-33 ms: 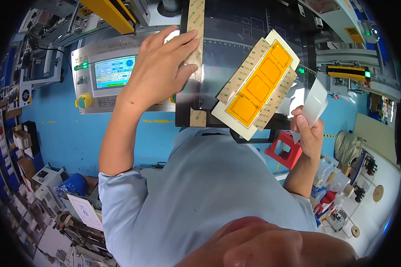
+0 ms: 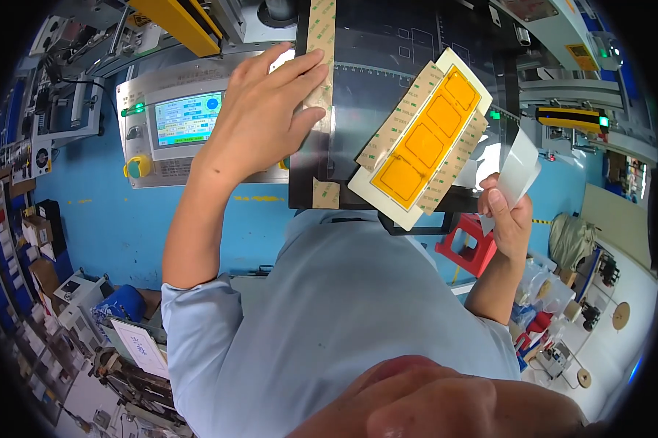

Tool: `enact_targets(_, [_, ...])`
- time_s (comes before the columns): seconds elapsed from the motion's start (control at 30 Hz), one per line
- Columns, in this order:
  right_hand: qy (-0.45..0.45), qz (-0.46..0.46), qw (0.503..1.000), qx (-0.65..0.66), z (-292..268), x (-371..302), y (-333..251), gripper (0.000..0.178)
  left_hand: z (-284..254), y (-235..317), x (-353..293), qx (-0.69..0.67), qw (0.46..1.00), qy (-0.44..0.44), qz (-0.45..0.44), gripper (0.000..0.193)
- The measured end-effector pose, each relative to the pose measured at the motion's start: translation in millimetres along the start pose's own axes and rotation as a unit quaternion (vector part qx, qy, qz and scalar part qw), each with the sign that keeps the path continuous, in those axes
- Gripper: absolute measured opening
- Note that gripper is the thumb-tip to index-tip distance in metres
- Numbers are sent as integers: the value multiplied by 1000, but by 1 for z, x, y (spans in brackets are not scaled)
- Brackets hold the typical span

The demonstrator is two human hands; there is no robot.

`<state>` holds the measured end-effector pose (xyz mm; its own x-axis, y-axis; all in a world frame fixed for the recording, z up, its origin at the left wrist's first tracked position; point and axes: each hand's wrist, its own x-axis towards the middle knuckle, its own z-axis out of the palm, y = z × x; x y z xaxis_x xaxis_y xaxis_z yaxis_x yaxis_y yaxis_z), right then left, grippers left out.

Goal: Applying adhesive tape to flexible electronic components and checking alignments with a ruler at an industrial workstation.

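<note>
My left hand [image 2: 267, 113] lies with its fingers spread, the tips resting on a long beige strip of adhesive tape [image 2: 320, 33] along the left edge of a black machine bed [image 2: 362, 102]. Between thumb and fingers, my right hand [image 2: 508, 219] pinches a thin curled white sheet [image 2: 520, 169] beside the bed's right edge. A white board with an amber film panel [image 2: 425, 142] lies slanted on the bed, its near end reaching past the front edge. Beige printed tape pieces [image 2: 396, 120] flank the amber film on both sides.
To the left stands a control panel with a lit touchscreen [image 2: 186, 117] and a yellow-green knob [image 2: 138, 166]. Yellow machine beams [image 2: 179, 25] overhang the far left, with another [image 2: 570, 118] at the right. A red stool [image 2: 466, 247] sits below the bed. A short tape piece [image 2: 325, 194] marks its front corner.
</note>
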<state>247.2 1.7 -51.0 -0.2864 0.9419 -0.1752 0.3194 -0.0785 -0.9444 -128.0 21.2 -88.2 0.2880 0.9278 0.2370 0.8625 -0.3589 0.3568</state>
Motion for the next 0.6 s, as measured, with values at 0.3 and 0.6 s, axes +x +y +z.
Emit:
enact_targets(0.3, [76, 17, 997, -1, -3, -12, 6, 21, 1, 8, -9, 21, 1000, -5, 18, 45])
enact_targets(0.6, [238, 8, 971, 14, -69, -47, 31, 27, -4, 24, -23, 4, 1000, 9, 29, 37])
